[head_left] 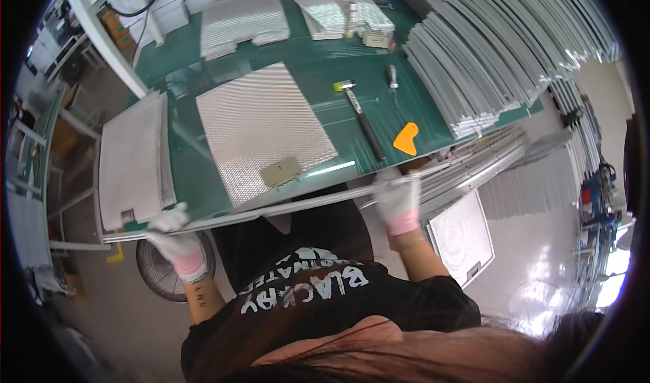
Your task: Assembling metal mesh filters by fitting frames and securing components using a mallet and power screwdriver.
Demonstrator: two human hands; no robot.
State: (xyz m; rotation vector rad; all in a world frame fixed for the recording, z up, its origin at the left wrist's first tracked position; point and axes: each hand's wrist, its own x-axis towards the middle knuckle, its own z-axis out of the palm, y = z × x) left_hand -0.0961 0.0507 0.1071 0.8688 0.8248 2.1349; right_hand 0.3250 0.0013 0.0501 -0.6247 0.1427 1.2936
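My left hand (177, 244), in a white glove with a pink cuff, is closed around the left part of long thin metal strips (291, 209). These lie along the near edge of the green-topped table (311, 122). My right hand (398, 200), gloved the same way and blurred, is closed at their right part. Just beyond the strips rests a silvery mesh sheet (261, 122) with a greenish-grey rectangular patch (280, 172) at its near edge. To its right are a mallet (364, 122) with a black handle, an orange scraper (406, 139) and a small short-handled tool (393, 77).
A stack of pale sheets (135, 156) sits at the table's left end, more stacks (244, 20) at the back. Many grey panels (467, 65) crowd the right side. Metal bars (474, 163) lie beyond my right hand, above a framed panel (460, 234). A floor fan (162, 285) stands below left.
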